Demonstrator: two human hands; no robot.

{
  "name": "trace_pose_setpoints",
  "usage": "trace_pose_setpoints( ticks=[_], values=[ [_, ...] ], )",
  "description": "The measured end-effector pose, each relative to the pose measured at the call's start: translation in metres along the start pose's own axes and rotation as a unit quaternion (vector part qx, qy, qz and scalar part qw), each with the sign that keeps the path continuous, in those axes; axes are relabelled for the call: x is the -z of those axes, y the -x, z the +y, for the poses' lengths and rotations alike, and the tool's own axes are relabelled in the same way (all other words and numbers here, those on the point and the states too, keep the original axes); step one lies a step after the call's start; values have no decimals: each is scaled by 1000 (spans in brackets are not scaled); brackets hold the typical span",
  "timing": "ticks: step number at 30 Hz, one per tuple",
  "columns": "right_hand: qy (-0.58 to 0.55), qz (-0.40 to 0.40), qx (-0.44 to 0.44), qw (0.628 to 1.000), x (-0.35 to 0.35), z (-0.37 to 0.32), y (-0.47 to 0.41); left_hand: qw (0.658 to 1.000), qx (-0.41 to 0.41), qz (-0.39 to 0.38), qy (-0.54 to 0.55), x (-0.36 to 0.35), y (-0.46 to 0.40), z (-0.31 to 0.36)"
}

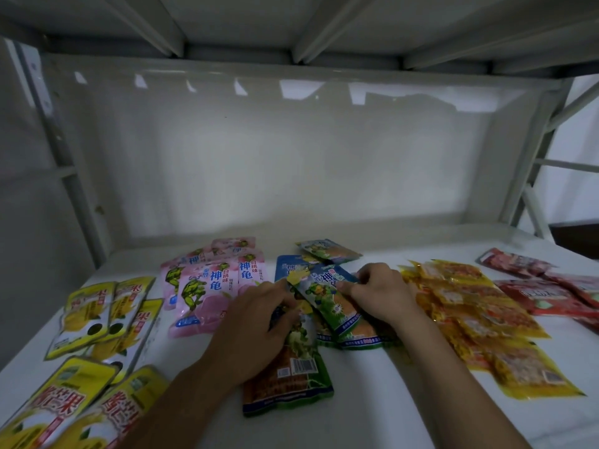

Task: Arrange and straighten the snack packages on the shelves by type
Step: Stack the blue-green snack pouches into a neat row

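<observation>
White shelf (pixel 372 400) already shows yellow, pink, orange and red piles grouped (loosely), while left hand (pixel 259 322) and right hand (pixel 379 290) pinch unsorted blue-green packets (pixel 330 303).

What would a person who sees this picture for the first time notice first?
Two bare hands meet at the middle of the white shelf: the left hand and the right hand both pinch a blue-and-green plastic snack packet with their fingers. Around them lie groups by colour: pink packets behind-left, yellow packets far left, orange-yellow packets and red packets to the right.
</observation>
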State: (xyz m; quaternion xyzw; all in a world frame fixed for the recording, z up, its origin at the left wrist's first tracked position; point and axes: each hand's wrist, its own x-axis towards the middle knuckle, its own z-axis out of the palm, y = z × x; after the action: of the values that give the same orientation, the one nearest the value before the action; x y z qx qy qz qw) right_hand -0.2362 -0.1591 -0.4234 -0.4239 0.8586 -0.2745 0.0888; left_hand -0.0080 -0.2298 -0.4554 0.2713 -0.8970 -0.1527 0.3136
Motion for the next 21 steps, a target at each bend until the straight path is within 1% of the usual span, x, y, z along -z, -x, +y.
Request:
trace_pose_setpoints(
  ticks=[2,3,5,7,9,11,13,16,19,21],
  values=[
    [-116,7,-8,993,4,-1,2,1000,7,-3,6,-2,0,-1],
    [-189,4,-12,982,7,-3,4,1000,9,-2,10,-2,-1,-1],
    [-347,-22,-10,938,12,-8,9,1000,9,4,18,0,0,1],
    [-476,-70,6,876,16,-19,20,998,14,13,64,1,0,5],
    [-542,-103,35,833,13,-27,25,984,53,20,167,4,-1,14],
    [-571,-109,61,811,5,-33,28,960,97,41,260,9,-5,22],
    [-572,-98,91,809,-2,-36,31,940,114,79,312,13,-10,24],
    [-540,-103,150,822,-12,-40,35,908,126,116,382,20,-9,26],
    [-475,-104,190,853,-16,-44,38,914,143,140,354,20,-11,20],
    [-455,-110,203,860,-18,-46,38,916,156,159,333,18,-12,13]
  ],
)
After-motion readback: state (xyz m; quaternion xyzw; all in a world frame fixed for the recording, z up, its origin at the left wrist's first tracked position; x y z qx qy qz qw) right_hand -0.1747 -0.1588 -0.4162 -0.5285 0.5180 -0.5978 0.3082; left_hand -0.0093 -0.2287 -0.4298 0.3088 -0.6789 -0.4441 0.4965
